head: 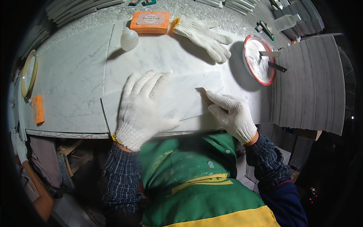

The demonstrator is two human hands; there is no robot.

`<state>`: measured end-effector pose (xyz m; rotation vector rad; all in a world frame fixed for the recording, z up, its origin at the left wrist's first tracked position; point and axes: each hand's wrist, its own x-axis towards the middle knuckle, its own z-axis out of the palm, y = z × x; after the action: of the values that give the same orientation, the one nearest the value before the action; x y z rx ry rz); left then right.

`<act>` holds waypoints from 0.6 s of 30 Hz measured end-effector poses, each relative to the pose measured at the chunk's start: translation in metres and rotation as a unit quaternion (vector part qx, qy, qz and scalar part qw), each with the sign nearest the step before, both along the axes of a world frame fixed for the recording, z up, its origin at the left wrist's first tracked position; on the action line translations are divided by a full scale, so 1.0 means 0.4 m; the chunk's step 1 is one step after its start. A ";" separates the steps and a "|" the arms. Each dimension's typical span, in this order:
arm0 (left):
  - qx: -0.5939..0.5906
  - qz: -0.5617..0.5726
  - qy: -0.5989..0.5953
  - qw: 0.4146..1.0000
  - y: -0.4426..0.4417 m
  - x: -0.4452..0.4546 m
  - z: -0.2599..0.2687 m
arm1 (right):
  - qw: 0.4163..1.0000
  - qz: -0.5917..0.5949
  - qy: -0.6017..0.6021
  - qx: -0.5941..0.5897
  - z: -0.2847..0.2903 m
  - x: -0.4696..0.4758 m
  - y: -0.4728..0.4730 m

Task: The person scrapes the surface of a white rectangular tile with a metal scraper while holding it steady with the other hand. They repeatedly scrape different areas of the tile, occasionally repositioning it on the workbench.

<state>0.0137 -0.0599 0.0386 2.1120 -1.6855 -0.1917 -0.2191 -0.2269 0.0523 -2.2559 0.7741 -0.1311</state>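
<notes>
My left hand, in a white knit glove, lies flat on a grey-veined marble tile with its thumb spread along the near edge. The tile rests slightly askew on a larger marble surface. Between the gloved thumb and fingers of my right hand is a small thin metal blade, its tip over the tile's right part. My fingers hide the rest of that blade.
A red-rimmed bowl of white paste with two metal blades stands right, beside stacked tiles. Behind are a spare glove, an orange hand pad and a squeeze bottle. Another person's arm shows at left.
</notes>
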 end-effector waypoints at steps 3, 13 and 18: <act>0.001 -0.004 -0.017 1.000 -0.004 0.001 0.001 | 1.000 0.019 0.003 -0.003 0.001 0.006 -0.010; 0.009 -0.002 -0.003 1.000 -0.003 -0.003 0.007 | 1.000 0.021 -0.011 0.011 -0.012 -0.006 -0.037; 0.022 -0.003 -0.013 1.000 0.000 -0.001 0.000 | 0.998 0.036 -0.049 -0.018 -0.014 0.012 -0.035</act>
<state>0.0134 -0.0600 0.0387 2.1504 -1.7172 -0.2056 -0.2145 -0.2410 0.0465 -2.2897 0.6431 -0.2223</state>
